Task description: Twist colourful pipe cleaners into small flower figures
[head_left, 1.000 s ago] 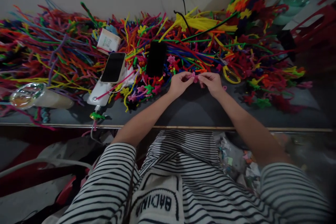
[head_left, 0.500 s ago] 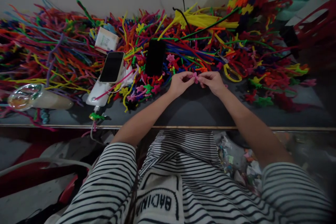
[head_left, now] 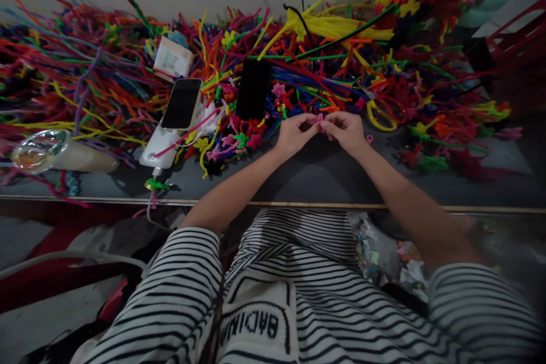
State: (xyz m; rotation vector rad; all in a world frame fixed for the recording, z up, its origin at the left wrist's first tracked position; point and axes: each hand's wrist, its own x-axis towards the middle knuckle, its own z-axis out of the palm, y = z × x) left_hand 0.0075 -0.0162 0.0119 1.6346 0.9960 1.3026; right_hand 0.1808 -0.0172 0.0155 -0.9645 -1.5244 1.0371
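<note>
Between my two hands is a small pink pipe-cleaner flower [head_left: 319, 119], held above the dark table near the front of the pile. The fingers of my left hand [head_left: 297, 134] pinch it from the left. My right hand [head_left: 346, 129] pinches it from the right, thumb against fingers. Fingertips cover much of the flower. A pink loop [head_left: 369, 139] shows just beside my right hand. To the right lie scissors with yellow handles [head_left: 381, 116]. Loose coloured pipe cleaners [head_left: 315, 88] spread behind both hands.
A black phone [head_left: 253, 90] lies on the pile. Left of it, another phone [head_left: 182, 103] rests on a white power bank [head_left: 158, 149] with a cable. A tilted plastic cup [head_left: 63, 153] is at far left. The table's front edge [head_left: 315, 204] runs before me.
My fingers have shifted slightly around the pink flower, which is still pinched between both hands. The whole view has moved a little.
</note>
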